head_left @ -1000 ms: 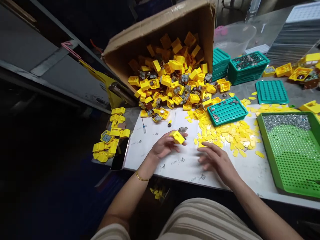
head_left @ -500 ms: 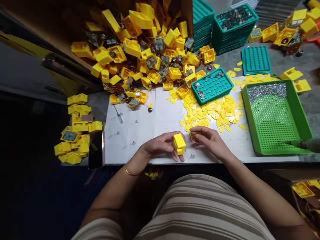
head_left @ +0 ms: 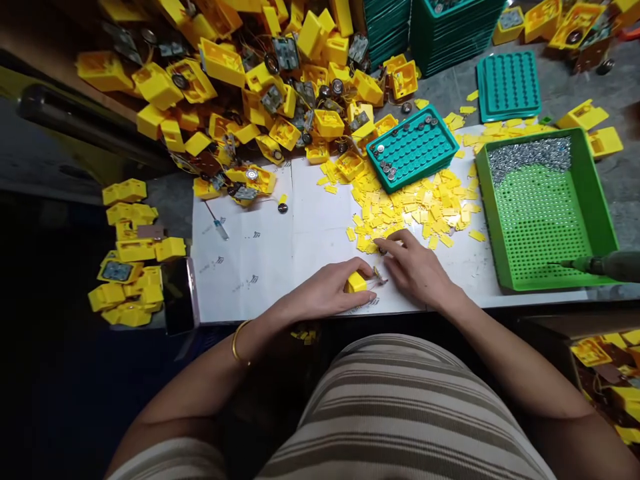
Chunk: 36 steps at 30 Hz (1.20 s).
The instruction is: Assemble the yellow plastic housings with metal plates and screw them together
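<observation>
My left hand point(head_left: 325, 288) is closed around a small yellow plastic housing point(head_left: 356, 283), gripped between thumb and fingers just above the white paper. Thin wires run from the housing to a small part point(head_left: 381, 276) that hangs between my two hands. My right hand point(head_left: 417, 270) bends over the paper, its fingertips at a small dark round part point(head_left: 383, 251) close to the edge of the yellow chip pile point(head_left: 405, 217). The fingers partly cover that round part.
A teal tray point(head_left: 415, 148) holding some round metal pieces sits on the chips. To the right stands a green basket point(head_left: 487, 220) with small screws and a power screwdriver point(head_left: 615, 265) over it. Yellow housings point(head_left: 220, 60) heap at the back; a phone point(head_left: 179, 297) and screwdriver point(head_left: 218, 225) lie left.
My left hand has turned the yellow housing over and lowered it toward the paper. My right hand has shifted slightly, fingers now at the dark round part. The view has tilted and moved.
</observation>
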Each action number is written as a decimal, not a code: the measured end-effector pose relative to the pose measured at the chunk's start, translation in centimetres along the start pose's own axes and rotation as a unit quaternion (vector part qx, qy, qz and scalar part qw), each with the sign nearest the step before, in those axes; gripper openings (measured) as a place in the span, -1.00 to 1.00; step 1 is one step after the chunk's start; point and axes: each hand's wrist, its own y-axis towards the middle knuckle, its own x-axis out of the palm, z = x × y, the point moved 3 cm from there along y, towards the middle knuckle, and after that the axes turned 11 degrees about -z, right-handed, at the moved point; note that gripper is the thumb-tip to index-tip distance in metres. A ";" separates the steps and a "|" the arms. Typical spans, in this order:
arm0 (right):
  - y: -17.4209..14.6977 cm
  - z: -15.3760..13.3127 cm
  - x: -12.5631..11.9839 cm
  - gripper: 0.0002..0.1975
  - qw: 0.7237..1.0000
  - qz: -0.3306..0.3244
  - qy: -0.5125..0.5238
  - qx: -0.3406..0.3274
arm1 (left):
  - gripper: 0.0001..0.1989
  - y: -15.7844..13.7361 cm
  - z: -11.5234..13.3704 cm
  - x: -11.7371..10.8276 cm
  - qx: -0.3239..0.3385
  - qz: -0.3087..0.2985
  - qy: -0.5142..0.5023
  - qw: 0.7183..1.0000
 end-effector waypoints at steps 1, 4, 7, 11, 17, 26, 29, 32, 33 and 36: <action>0.3 -0.2 0.1 -0.69 0.999 -0.027 -0.024 0.006 | -0.63 0.0 0.1 -0.1 -0.008 -0.002 0.012 1.000; 0.6 -0.1 0.1 -0.80 0.997 -0.039 -0.060 0.018 | -0.54 -0.1 0.0 -0.3 -0.033 0.014 0.050 0.998; -0.4 0.6 0.0 -0.88 0.997 0.016 -0.077 0.018 | -0.48 -0.1 -0.5 -0.5 -0.072 0.058 0.096 0.991; -2.7 1.6 0.2 -0.87 0.995 0.051 -0.087 -0.009 | -0.47 0.4 -1.0 0.0 -0.111 0.091 0.174 0.974; -5.1 1.6 0.6 -0.82 0.991 0.057 -0.100 -0.070 | -0.59 1.0 -1.3 0.5 -0.026 0.096 0.103 0.990; -4.8 1.9 -0.7 -0.78 0.981 0.146 -0.118 -0.041 | -0.71 0.8 -1.3 0.3 -0.011 0.096 -0.007 0.995; -4.9 1.8 -0.2 -0.78 0.979 0.125 -0.145 -0.066 | -0.68 1.0 -1.4 0.6 0.002 0.129 -0.036 0.991; -5.6 2.0 0.6 -0.78 0.978 0.090 -0.173 -0.073 | -0.57 1.0 -1.8 1.2 0.003 0.149 -0.072 0.986; -5.9 2.1 0.7 -0.77 0.980 0.088 -0.165 -0.073 | -0.50 1.0 -1.9 1.4 -0.001 0.155 -0.094 0.983; -6.3 2.6 0.3 -0.71 0.991 0.088 -0.087 -0.058 | -0.36 0.9 -2.2 1.9 -0.019 0.168 -0.144 0.975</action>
